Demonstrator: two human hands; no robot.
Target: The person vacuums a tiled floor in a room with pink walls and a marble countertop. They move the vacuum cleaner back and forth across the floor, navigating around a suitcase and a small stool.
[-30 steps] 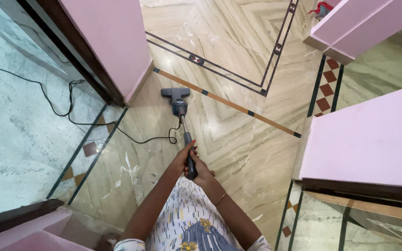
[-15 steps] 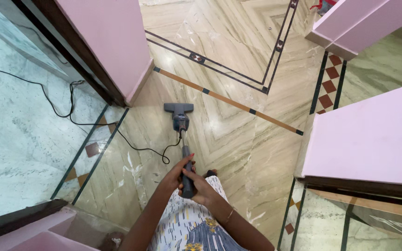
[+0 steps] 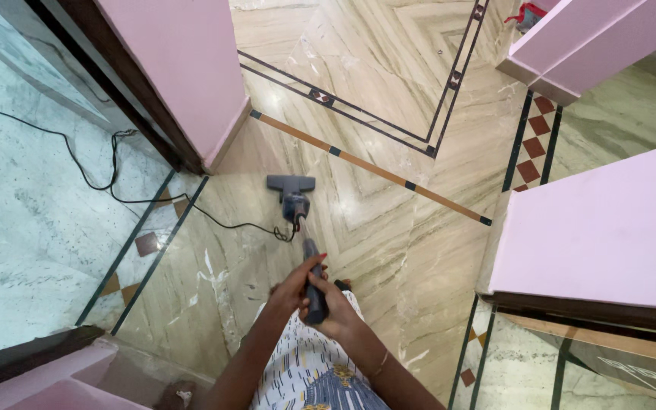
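Observation:
A dark grey stick vacuum cleaner [image 3: 295, 203] stands on the marble floor, its flat head [image 3: 291, 183] pointing away from me. My left hand [image 3: 295, 284] wraps the handle from the left. My right hand [image 3: 335, 313] grips the same handle just below it, with a thin bangle on the wrist. A black power cord [image 3: 108, 178] runs from the vacuum's body leftward across the floor and through the doorway.
A pink wall corner [image 3: 184, 76] and dark door frame stand at the left. Pink walls [image 3: 601, 228] close in on the right. Dark inlay lines [image 3: 373, 167] cross the beige marble floor ahead. A small red object [image 3: 526, 13] lies far off at the top.
The vacuum head slid back toward me from the pink corner, then held near the same spot. The cord's loop tightened beside the vacuum, and my hands shifted slightly right.

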